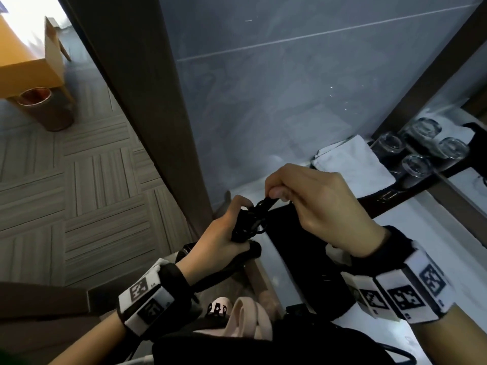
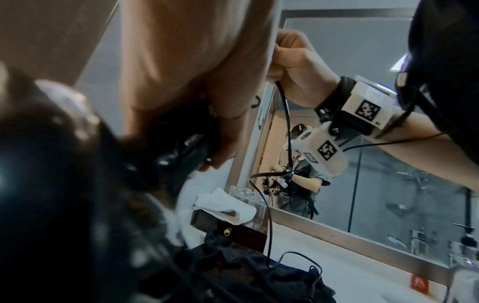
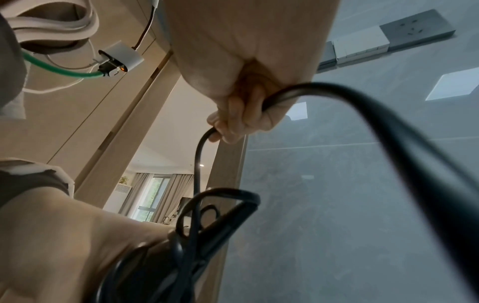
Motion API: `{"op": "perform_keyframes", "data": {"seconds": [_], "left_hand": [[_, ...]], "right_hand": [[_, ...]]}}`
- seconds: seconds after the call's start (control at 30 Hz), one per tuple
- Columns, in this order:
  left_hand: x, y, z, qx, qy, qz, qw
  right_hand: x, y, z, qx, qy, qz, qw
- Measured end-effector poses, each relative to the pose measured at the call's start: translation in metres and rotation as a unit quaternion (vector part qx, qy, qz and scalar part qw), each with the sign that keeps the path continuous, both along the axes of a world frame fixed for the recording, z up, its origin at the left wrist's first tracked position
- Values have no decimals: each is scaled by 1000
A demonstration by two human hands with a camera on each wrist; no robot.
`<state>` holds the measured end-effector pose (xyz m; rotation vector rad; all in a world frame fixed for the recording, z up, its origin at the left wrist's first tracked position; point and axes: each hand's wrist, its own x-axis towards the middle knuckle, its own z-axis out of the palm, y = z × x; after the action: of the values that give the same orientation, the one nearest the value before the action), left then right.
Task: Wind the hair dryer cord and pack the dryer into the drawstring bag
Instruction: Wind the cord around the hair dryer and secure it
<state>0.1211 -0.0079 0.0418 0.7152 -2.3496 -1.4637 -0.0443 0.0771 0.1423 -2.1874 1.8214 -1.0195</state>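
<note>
My left hand (image 1: 224,233) grips the black hair dryer (image 1: 249,251) by its handle, with loops of black cord (image 1: 259,209) wound against it. Just above and to the right, my right hand (image 1: 276,192) pinches a strand of the cord between thumb and fingers. In the right wrist view the cord (image 3: 197,160) drops from the right hand (image 3: 233,119) to the coil at the left hand (image 3: 64,235). In the left wrist view a loose length of cord (image 2: 286,123) hangs from the right hand (image 2: 287,59) down to the black drawstring bag (image 2: 259,283). The bag (image 1: 303,246) lies on the white counter.
A folded white towel (image 1: 353,164) and upturned glasses (image 1: 421,148) sit on a dark tray (image 1: 395,196) at the back by the mirror (image 2: 388,184). A brown door frame (image 1: 147,101) stands close on the left. A copper bin (image 1: 44,106) stands beyond it.
</note>
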Motion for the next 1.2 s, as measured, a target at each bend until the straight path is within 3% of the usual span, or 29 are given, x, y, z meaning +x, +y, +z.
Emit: {"op": "perform_keyframes", "data": {"seconds": [0.13,0.3,0.5,0.7,0.87,1.0,1.2], "left_hand": [[1,-4,-4,44,-2,-7,999],[0,-4,-6,5,-22,-49,999],[6,-12,-7,-1,-33,-34,999],[1,-6,-6,-23,-60,-56,996],[-2,-4,-1,-17,-47,-69,996],[-3,-4,0,-5,-64,-80,995],[-5,0,-2,-26,-113,-110,987]], "right_hand": [[4,3,11,13,-55,12,998],[6,-1,16,59,-17,36,997],[-11,-8,15,147,47,44,987],[-9,-18,-1,145,-5,85,986],[-6,-23,-9,104,119,80,984],[-5,-22,-10,98,170,54,979],[7,-13,-7,92,61,105,988]]}}
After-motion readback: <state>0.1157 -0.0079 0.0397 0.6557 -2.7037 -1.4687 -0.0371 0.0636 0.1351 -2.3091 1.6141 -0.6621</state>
